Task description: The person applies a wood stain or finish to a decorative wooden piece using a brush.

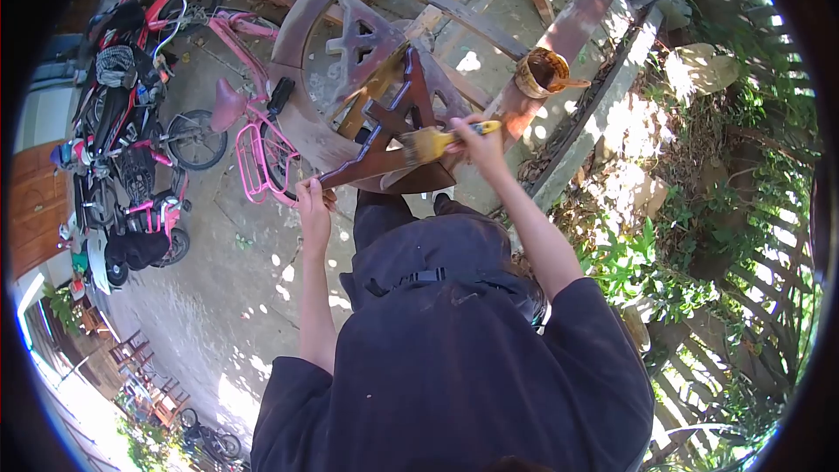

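Dark shirt fills foreground. Brown cut-out board sits just beyond, left hand pinching its left end. Right hand grips brush over it; tub farther right. Light, even strokes probably best. Bristle contact unclear; board's underside hidden.

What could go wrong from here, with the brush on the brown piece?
1. Smear: the left hand grips one end of the piece, so brush strokes that way may catch its fingers.
2. Spill: the pot sits on a narrow plank on the right hand side; a bump might tip it.
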`<state>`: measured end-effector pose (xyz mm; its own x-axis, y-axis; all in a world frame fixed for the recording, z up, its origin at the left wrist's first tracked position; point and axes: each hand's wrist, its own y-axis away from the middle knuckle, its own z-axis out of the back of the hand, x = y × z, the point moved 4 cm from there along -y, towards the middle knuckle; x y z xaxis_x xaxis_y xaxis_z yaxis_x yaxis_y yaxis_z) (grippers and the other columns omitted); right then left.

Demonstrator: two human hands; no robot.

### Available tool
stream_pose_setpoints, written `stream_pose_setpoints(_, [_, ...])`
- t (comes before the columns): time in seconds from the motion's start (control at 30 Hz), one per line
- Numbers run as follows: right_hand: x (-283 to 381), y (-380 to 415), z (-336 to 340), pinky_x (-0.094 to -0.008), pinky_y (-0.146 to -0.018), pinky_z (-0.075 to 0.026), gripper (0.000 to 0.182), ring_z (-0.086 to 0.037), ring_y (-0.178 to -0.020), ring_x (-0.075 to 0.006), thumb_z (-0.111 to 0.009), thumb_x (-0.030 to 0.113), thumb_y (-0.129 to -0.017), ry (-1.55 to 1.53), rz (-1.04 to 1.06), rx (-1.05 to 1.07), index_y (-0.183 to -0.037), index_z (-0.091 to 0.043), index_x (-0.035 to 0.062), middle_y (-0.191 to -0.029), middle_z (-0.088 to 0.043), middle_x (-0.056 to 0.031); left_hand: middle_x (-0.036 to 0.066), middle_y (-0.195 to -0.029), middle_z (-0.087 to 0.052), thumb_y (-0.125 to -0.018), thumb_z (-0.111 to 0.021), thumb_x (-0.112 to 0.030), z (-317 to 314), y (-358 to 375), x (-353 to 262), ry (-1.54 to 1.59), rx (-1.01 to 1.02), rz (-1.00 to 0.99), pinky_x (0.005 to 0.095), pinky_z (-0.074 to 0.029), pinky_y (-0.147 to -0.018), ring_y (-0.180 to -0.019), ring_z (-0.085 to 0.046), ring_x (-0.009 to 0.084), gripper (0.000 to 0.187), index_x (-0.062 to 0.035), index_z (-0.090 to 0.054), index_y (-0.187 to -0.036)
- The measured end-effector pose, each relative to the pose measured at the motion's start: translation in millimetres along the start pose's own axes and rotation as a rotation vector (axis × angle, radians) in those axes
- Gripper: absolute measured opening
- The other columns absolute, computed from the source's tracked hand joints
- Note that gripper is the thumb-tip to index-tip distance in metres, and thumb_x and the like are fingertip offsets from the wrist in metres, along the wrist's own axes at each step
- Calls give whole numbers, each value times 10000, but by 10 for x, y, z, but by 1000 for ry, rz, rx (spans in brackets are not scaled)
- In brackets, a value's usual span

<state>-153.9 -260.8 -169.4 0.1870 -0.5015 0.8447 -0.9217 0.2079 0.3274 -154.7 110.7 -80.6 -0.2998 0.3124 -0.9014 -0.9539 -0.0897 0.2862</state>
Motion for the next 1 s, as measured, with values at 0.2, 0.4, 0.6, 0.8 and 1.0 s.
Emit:
stream_pose_setpoints(0.2, [197, -133, 589, -283, -551, -631, 211, -737, -631, -174, -715, 181, -1022, 240, 110, -215, -934, -661, -3, -788, -716, -105, 47, -797, -570, -1173, -374, -340, -23, -30, -14, 33, -12, 13, 263, -434, -617, -649, -514, 102, 340, -27, -501, -1211])
stream_pose_setpoints(0.4, [286, 270, -1263, -270, -594, -622, 166, -742, -656, -161, -727, 140, -1009, -66, 48, 201, -938, -670, 1, -819, -723, -94, 36, -772, -555, -1163, -406, -373, -57, -65, 37, 19, -67, 36, 260, -411, -592, -641, -507, 96, 346, -37, -481, -1201])
stream_pose_setpoints(0.6, [117, -344, -940, -297, -578, -642, 197, -756, -660, -217, -745, 148, -995, -23, -27, 211, -965, -663, -29, -854, -736, -135, 20, -747, -534, -1154, -438, -386, -30, -107, 125, -19, -116, 15, 276, -390, -585, -637, -494, 98, 344, -43, -455, -1184])
stream_pose_setpoints(0.8, [416, -1075, -188, -281, -562, -627, 211, -745, -641, -188, -741, 166, -999, 126, 132, 72, -975, -664, -29, -824, -724, -108, 27, -737, -530, -1156, -423, -381, -16, -124, 81, -34, -148, 21, 300, -410, -595, -627, -500, 114, 347, -38, -463, -1189])
stream_pose_setpoints(1.0, [641, -828, -705, -261, -543, -584, 206, -712, -628, -137, -722, 178, -1021, 252, 212, 96, -960, -664, -10, -812, -710, -84, 68, -715, -549, -1148, -417, -401, 83, -352, 340, -66, -220, 99, 354, -456, -625, -632, -565, 162, 363, -45, -487, -1157])
